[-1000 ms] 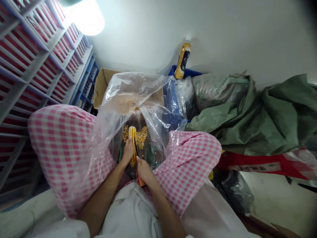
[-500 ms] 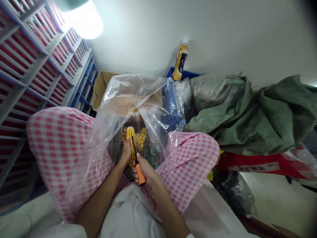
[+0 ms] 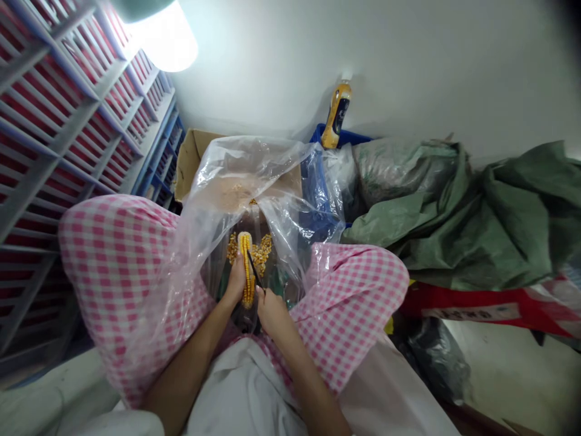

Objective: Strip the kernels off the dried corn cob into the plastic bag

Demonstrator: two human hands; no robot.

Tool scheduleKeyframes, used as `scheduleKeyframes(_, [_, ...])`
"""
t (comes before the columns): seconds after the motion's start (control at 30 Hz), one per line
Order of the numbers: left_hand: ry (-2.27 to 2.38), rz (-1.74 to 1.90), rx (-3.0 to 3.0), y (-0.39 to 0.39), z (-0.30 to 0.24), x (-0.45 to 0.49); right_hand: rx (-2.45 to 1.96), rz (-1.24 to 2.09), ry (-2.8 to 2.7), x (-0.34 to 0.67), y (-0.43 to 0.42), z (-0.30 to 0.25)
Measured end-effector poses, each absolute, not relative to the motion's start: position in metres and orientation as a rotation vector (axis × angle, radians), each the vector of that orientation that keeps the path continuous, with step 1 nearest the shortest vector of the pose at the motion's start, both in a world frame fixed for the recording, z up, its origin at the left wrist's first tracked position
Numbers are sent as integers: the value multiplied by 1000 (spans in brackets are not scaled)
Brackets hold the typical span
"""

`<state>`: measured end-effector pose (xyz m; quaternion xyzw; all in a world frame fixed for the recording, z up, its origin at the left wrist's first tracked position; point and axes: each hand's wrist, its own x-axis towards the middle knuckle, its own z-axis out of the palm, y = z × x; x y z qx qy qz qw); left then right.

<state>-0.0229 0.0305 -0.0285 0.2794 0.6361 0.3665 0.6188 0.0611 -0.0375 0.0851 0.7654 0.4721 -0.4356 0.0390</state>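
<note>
My left hand [image 3: 235, 283] is wrapped round a yellow corn cob [image 3: 246, 260], holding it upright between my knees over an open clear plastic bag [image 3: 236, 188]. My right hand [image 3: 271, 310] is closed on a tool whose dark thin blade [image 3: 255, 271] lies against the cob's right side; its orange handle is hidden in my fist. Loose yellow kernels [image 3: 262, 249] lie in the bag just behind the cob. My legs in pink checked trousers [image 3: 113, 272] flank the bag on both sides.
A cardboard box [image 3: 193, 154] sits behind the bag, and a blue crate [image 3: 318, 181] with an orange bottle [image 3: 336, 115] stands by the white wall. Green sacks [image 3: 454, 206] pile up at the right. Shelving with red bins [image 3: 54, 121] fills the left.
My right hand has pushed forward along the cob, so the orange handle seen half a second ago is now covered by my fist. The cob stays in my left hand.
</note>
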Motion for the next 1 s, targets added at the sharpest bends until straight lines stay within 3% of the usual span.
scheduleKeyframes(1.0, [1467, 888, 749, 30, -35, -21, 2405, -1408, 1389, 64, -37, 90])
